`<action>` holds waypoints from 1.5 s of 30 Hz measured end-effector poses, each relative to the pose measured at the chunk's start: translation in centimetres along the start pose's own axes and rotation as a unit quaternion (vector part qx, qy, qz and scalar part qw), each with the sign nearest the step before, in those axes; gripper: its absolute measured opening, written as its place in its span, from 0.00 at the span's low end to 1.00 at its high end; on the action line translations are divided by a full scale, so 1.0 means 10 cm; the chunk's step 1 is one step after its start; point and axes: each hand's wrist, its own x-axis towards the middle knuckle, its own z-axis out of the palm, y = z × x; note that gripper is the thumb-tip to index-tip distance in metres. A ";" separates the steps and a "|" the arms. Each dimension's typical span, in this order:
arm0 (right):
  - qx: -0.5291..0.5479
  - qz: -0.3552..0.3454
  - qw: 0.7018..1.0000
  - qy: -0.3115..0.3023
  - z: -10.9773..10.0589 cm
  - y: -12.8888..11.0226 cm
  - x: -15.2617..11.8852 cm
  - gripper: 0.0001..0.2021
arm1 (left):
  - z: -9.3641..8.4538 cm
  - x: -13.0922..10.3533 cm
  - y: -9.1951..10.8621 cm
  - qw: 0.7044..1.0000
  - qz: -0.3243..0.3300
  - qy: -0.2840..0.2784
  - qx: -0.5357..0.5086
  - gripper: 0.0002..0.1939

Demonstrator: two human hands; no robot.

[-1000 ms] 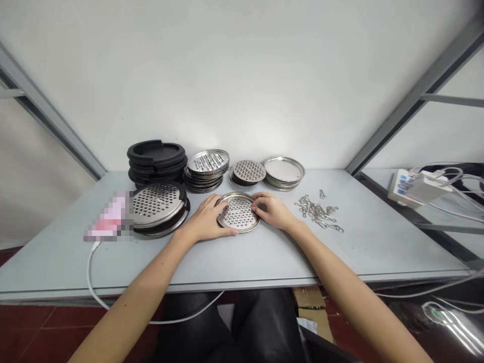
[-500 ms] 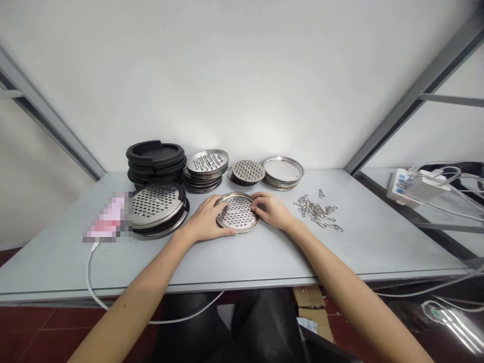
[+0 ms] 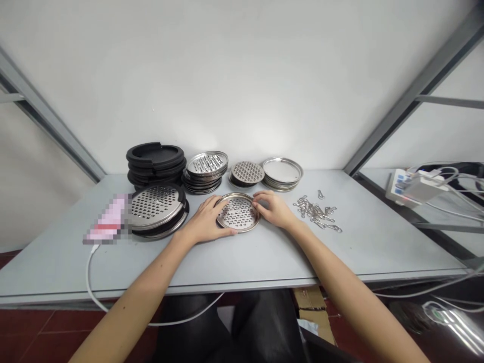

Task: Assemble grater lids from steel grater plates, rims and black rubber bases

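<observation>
A round metal grater disc with a raised rim (image 3: pixel 239 214) lies flat on the table between my hands. My left hand (image 3: pixel 207 221) grips its left side, thumb along the near edge and fingers at the far left edge. At the right rim, my right hand (image 3: pixel 273 208) has its fingers bent and close together against the disc; whether anything small is between the fingertips is hidden. Behind the disc stand a stack of grater plates (image 3: pixel 207 164), a smaller stack of perforated discs (image 3: pixel 247 173) and a stack of plain metal rings or plates (image 3: pixel 283 170).
Black ring holders (image 3: pixel 156 155) are piled at the back left, with assembled graters (image 3: pixel 155 206) before them. A blurred pink device (image 3: pixel 109 222) with a white cable lies left. Metal clips (image 3: pixel 313 209) are scattered right. A power strip (image 3: pixel 401 189) sits far right.
My right hand's fingers have shifted slightly up and outward along the rim of the disc. My left hand keeps its place.
</observation>
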 end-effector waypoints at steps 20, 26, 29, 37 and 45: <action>-0.001 0.017 1.000 0.020 -0.04 0.03 -0.01 0.10 | -0.61 0.78 0.11 0.948 -0.111 0.208 0.214 0.08; 0.002 0.013 1.000 0.016 -0.04 0.03 0.00 0.09 | -0.59 0.81 0.06 0.943 -0.115 0.215 0.228 0.08; 0.000 0.009 1.000 0.020 -0.04 0.03 0.00 0.08 | -0.58 0.81 0.03 0.938 -0.107 0.224 0.240 0.09; -0.004 0.002 1.000 0.017 -0.05 0.02 0.00 0.08 | -0.62 0.77 0.05 0.943 -0.053 0.244 0.221 0.09; 0.020 0.008 0.998 0.058 -0.03 0.02 -0.01 0.12 | -0.66 0.63 0.20 0.956 0.080 0.259 0.112 0.06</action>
